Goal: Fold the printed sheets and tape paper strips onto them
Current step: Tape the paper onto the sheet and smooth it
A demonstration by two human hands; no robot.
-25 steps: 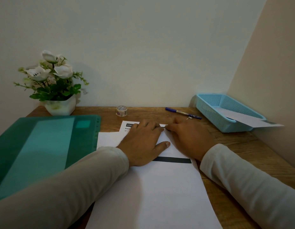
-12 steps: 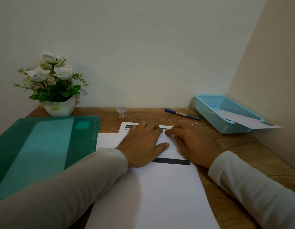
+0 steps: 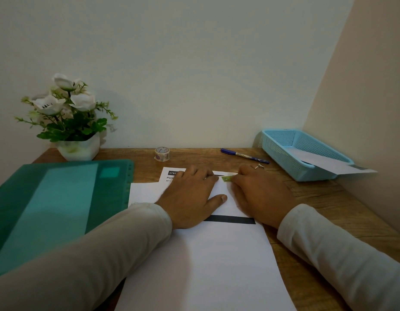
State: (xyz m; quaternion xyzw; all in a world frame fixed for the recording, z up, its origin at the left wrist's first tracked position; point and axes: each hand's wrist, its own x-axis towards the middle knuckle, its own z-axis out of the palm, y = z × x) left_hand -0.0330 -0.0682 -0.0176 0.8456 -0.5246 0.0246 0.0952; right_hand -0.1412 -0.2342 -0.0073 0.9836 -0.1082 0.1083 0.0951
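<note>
On the wooden desk (image 3: 306, 198), our left hand (image 3: 192, 194) lies flat on the printed sheet (image 3: 205, 254). Our right hand (image 3: 259, 194) touches the green tape (image 3: 227, 179) just beside the left fingertips. We cannot tell if it pinches.

**Both hands pressing at the far edge of a folded sheet**

The left hand (image 3: 192, 196) is lying flat on the folded white sheet (image 3: 208, 265), fingers straight. The right hand (image 3: 259, 196) is resting just beside it, its fingertips touching a small green tape piece (image 3: 227, 179) at the sheet's far edge. A black bar (image 3: 232, 220) is showing nearer than the hands. On the wooden desk (image 3: 318, 205), a tape roll (image 3: 162, 153) and a blue pen (image 3: 244, 156) are lying farther back. A blue basket (image 3: 291, 158) holding paper is sitting far right, a green folder (image 3: 55, 203) left, a potted flower arrangement (image 3: 79, 149) far left.
</note>
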